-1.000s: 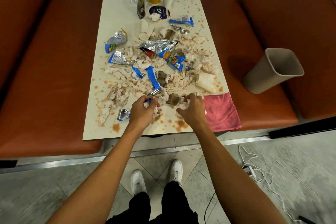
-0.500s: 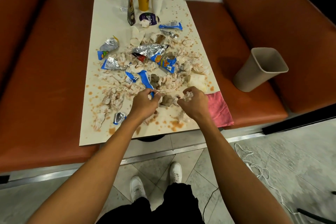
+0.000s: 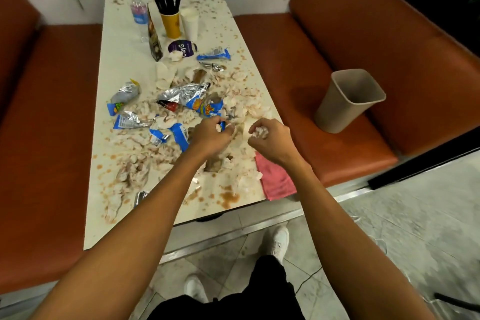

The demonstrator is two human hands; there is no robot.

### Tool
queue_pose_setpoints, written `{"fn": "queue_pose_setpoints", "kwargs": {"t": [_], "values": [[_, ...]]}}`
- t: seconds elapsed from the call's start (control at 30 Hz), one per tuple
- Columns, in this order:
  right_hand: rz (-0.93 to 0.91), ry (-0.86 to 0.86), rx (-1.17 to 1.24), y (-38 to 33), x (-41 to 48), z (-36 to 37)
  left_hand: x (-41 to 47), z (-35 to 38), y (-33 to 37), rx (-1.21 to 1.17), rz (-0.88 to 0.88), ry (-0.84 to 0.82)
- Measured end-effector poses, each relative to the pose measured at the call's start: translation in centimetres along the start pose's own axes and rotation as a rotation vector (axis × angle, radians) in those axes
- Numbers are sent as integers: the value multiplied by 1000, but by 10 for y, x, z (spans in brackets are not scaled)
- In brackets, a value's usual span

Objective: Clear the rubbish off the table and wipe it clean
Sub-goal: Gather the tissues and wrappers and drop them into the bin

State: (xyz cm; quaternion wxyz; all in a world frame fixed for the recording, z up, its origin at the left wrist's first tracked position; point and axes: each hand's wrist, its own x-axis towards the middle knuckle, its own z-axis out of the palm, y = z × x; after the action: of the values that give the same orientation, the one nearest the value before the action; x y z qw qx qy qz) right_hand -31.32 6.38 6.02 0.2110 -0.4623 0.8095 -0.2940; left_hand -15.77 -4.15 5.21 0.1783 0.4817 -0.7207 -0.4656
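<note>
1. The right hand [image 3: 271, 139] has its fingers curled tight round a wad of crumpled tissue [image 3: 259, 131], over the right side of the table [image 3: 117, 41].
2. The left hand [image 3: 211, 135] pinches scraps, and a blue wrapper bit [image 3: 222, 126] shows at its fingertips.
3. The litter [image 3: 135, 138] stretches lengthwise along the table, toward the yellow cup [image 3: 170, 24].
4. A pink cloth [image 3: 275, 182] lies at the near right corner, pointing off the edge.

Bare forearms [image 3: 145, 221], no sleeves — black trousers [image 3: 233, 299] and white lace-up shoes [image 3: 276, 241] below.
</note>
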Motion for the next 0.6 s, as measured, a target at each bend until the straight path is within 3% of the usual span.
{"fn": "queue_pose_setpoints", "kwargs": {"t": [0.4, 0.6], "values": [[-25, 14, 61, 92, 90, -106, 94, 111, 106, 93, 90, 32], [13, -3, 87, 155, 139, -161, 141, 180, 156, 65, 37, -13]]}}
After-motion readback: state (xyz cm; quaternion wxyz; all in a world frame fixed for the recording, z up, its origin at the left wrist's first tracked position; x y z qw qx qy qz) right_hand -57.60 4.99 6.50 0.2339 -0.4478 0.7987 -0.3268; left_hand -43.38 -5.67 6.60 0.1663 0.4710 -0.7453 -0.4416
